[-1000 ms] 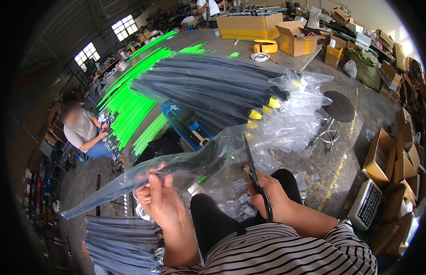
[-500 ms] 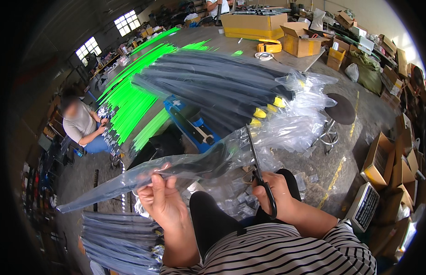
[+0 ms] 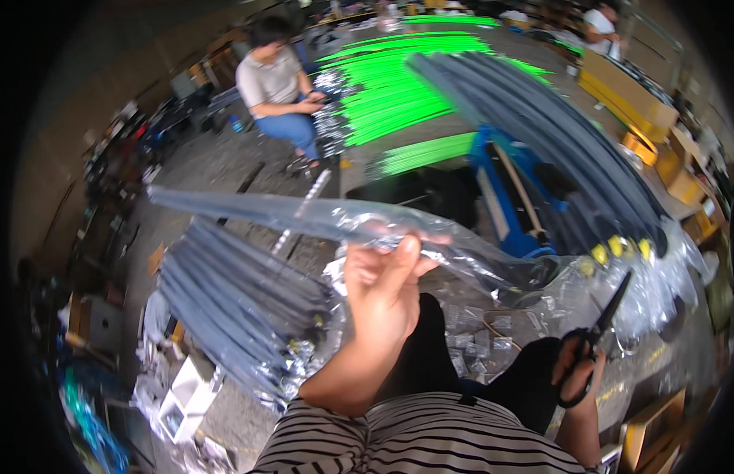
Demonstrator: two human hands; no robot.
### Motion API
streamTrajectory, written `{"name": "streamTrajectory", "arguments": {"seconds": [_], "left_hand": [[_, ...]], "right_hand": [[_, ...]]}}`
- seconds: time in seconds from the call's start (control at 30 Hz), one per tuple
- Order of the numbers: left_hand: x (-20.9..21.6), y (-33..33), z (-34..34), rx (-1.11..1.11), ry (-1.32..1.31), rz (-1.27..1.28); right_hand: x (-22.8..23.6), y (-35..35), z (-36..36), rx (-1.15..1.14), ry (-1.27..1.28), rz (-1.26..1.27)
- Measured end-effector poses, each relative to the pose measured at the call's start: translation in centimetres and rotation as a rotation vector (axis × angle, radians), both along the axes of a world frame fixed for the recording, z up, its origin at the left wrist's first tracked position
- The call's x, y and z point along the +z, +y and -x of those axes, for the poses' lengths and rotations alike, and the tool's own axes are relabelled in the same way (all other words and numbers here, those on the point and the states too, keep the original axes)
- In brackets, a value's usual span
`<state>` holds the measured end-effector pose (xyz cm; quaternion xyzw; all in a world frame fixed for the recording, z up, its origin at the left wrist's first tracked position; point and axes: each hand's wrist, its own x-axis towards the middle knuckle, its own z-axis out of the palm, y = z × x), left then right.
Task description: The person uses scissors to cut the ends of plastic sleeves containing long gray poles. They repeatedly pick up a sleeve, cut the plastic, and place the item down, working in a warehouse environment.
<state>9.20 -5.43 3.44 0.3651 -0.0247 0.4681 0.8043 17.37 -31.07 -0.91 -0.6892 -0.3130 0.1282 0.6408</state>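
My left hand [image 3: 382, 296] is closed around a long, narrow, dark item in a clear plastic sleeve [image 3: 256, 207], thumb on top. The sleeve runs across in front of me, its thin end to the left and its loose, crumpled part trailing right. My right hand [image 3: 578, 367] grips black-handled scissors [image 3: 611, 308], blades pointing up and away, below the loose plastic ends of a large bundle. That bundle of dark, plastic-sleeved lengths [image 3: 552, 118], with yellow pieces [image 3: 618, 246] at its near ends, lies at the right over a blue frame [image 3: 499, 197].
A second bundle of dark sleeved lengths [image 3: 232, 292] lies at the left. Bright green rods [image 3: 406, 87] are spread out beyond, with a seated person [image 3: 276, 87] beside them. Small clear packets [image 3: 469, 340] litter the floor between my knees. Cardboard boxes [image 3: 627, 87] stand at the far right.
The view has swung left. The scissors have come away from the loose plastic, and my right hand is lower and farther right. My left hand still holds the sleeved item.
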Motion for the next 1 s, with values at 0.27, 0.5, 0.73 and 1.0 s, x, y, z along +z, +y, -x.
{"name": "streamTrajectory", "arguments": {"seconds": [0.27, 0.5, 0.73, 1.0], "left_hand": [[-9.5, 19.5, 10.2, 0.801, 0.980, 0.123], [-26.8, 27.6, 15.1, 0.968, 1.815, -0.236], [-30.1, 29.6, 15.7, 0.655, 2.113, -0.012], [-4.7, 27.6, 7.6, 1.104, 1.256, -0.853]], "right_hand": [[-5.3, -2.2, 0.6, 0.427, 0.547, 0.375], [-18.3, -4.6, -3.7, 0.543, 1.334, -0.097], [-21.3, -0.9, -3.5, 0.202, 1.250, 0.117], [-25.2, -2.1, -5.2, 0.341, 1.380, -0.049]]}}
